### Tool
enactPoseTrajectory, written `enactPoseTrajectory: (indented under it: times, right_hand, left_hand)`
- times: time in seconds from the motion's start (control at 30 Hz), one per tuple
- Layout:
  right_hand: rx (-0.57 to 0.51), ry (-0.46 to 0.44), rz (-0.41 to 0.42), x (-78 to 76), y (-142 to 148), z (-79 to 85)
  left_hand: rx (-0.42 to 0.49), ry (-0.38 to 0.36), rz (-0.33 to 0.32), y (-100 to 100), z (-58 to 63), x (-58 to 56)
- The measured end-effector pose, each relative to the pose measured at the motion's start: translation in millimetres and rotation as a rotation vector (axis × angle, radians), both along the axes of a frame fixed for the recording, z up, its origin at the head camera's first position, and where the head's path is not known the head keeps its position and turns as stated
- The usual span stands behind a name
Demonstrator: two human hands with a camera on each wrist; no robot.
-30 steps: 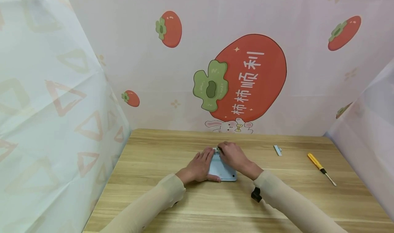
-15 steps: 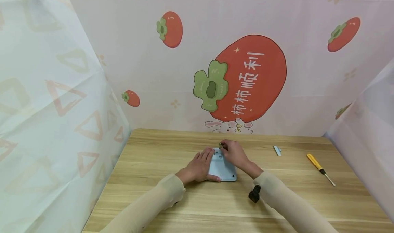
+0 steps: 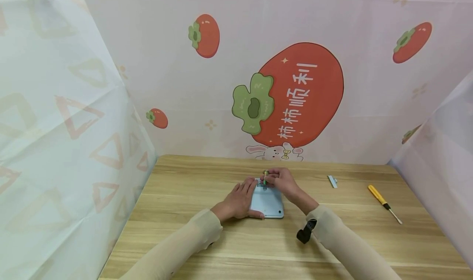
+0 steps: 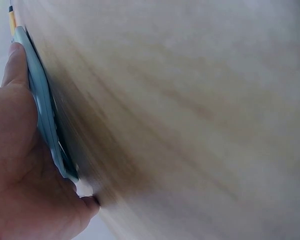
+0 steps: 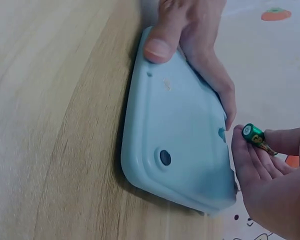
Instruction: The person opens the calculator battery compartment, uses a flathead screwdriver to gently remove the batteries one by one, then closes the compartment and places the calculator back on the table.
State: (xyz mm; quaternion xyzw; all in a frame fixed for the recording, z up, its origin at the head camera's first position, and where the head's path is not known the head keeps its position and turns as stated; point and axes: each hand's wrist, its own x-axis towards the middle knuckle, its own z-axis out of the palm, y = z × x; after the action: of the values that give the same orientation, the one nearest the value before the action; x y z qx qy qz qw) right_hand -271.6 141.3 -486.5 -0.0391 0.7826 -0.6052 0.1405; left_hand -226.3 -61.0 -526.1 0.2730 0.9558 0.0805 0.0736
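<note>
A flat light-blue plastic device [image 3: 267, 203] lies on the wooden table with its back up. Its battery compartment [image 3: 261, 185], at the far end, is uncovered and partly hidden by the hands. My left hand [image 3: 238, 200] grips the device from the left, thumb along the near edge, fingers toward the far end; in the right wrist view the thumb [image 5: 160, 49] presses on the back. Just over the compartment, my right hand [image 3: 283, 183] pinches a green and gold battery [image 5: 258, 139] between thumb and fingers, apart from the device.
A small light-blue battery cover [image 3: 333, 181] lies on the table [image 3: 207, 173] to the right of the hands. Farther right is a screwdriver [image 3: 380, 197] with a yellow handle. A patterned backdrop [image 3: 166, 66] rises behind the table.
My right hand has lifted slightly from the compartment and turned, and the green battery has come into clear view in its fingers. My left hand and the device have stayed put.
</note>
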Motion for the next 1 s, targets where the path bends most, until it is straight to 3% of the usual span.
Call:
enactPoseTrajectory:
  times: [0.17, 0.4, 1.0]
  right_hand:
    - [-0.138, -0.097, 0.027, -1.1, 4, -0.1]
    - [-0.25, -0.227, 0.002, -0.6, 9, 0.2]
    - [-0.32, -0.242, 0.019, 1.9, 23, 0.1]
  left_hand:
    - [0.014, -0.006, 0.003, -1, 0.0, 0.1]
    - [0.019, -0.017, 0.009, 0, 2.3, 0.3]
    - [0.02, -0.013, 0.003, 1, 0.9, -0.1]
